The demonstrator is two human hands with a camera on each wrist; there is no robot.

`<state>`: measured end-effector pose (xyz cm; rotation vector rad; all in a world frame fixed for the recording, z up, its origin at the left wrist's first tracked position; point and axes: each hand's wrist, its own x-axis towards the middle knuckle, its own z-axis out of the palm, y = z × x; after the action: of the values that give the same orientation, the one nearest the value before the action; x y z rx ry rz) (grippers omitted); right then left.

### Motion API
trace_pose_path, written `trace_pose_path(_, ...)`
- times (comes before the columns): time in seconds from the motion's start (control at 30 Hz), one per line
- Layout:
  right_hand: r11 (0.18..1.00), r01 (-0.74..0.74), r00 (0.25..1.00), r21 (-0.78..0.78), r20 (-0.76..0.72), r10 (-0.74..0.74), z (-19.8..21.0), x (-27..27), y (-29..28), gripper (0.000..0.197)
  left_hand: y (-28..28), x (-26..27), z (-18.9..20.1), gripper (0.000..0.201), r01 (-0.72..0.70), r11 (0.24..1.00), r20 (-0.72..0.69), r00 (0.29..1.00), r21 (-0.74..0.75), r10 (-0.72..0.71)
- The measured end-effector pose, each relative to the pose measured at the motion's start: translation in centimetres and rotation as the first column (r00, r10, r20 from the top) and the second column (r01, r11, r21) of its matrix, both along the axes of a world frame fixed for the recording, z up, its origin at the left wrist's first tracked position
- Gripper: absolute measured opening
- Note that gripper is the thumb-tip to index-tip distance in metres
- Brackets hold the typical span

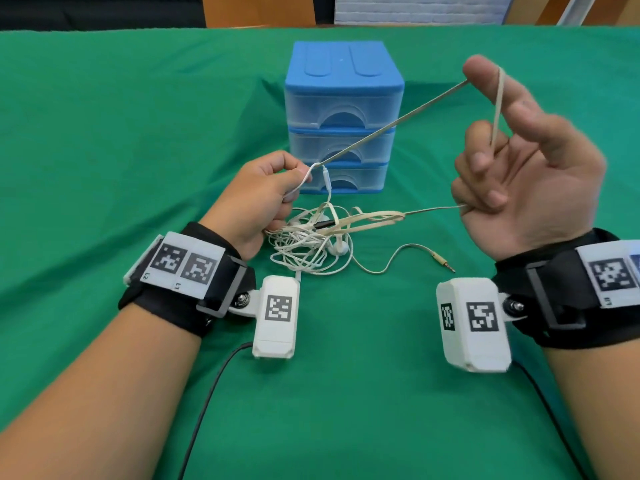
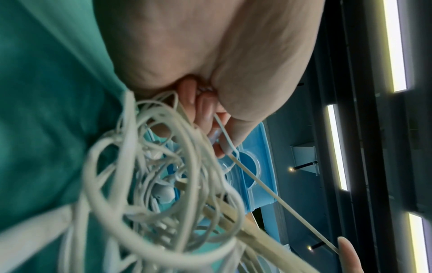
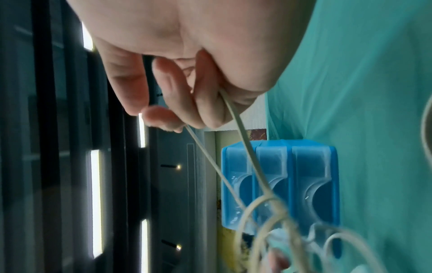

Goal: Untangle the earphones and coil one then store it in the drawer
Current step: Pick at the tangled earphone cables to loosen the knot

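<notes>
A tangle of white and beige earphones (image 1: 311, 244) lies on the green cloth in front of the blue drawer unit (image 1: 343, 81), whose three clear drawers are pushed in. My left hand (image 1: 298, 176) rests beside the tangle and pinches a loop of white cable (image 1: 303, 180), seen close in the left wrist view as white cable (image 2: 222, 133). My right hand (image 1: 481, 188) is raised, palm toward me. The beige cable (image 1: 391, 126) runs taut from the left hand, over the right index finger, into the curled lower fingers, then back to the tangle. The right wrist view shows both beige cable (image 3: 245, 144) strands leaving the hand.
The beige jack plug (image 1: 444, 264) lies loose on the green cloth (image 1: 138, 133) right of the tangle. The drawer unit (image 3: 311, 166) stands just behind the tangle. Black camera leads trail from both wrists toward me. Beyond the table's far edge are wooden panels.
</notes>
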<state>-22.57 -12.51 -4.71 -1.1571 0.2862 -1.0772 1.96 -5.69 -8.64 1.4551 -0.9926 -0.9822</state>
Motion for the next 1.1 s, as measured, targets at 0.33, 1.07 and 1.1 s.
trace_pose_path(0.33, 0.987, -0.096, 0.97, -0.126, -0.234, 0.064, -0.6, 2.1, 0.8, 0.092, 1.2, -1.8, 1.6, 0.036, 0.32, 0.946, 0.094, 0.945, -0.052, -0.314)
trace_pose_path(1.07, 0.99, 0.094, 0.981, -0.102, -0.16, -0.11, 0.0, 2.1, 1.0, 0.048, 1.5, -3.0, 1.8, 0.019, 0.345, 0.932, 0.139, 0.934, -0.107, -0.33)
trace_pose_path(1.1, 0.976, 0.129, 0.949, -0.173, -0.263, -0.172, -0.2, 2.2, 0.9, 0.036, 1.4, -3.0, 1.8, 0.017, 0.327, 0.937, 0.13, 0.942, -0.124, -0.311)
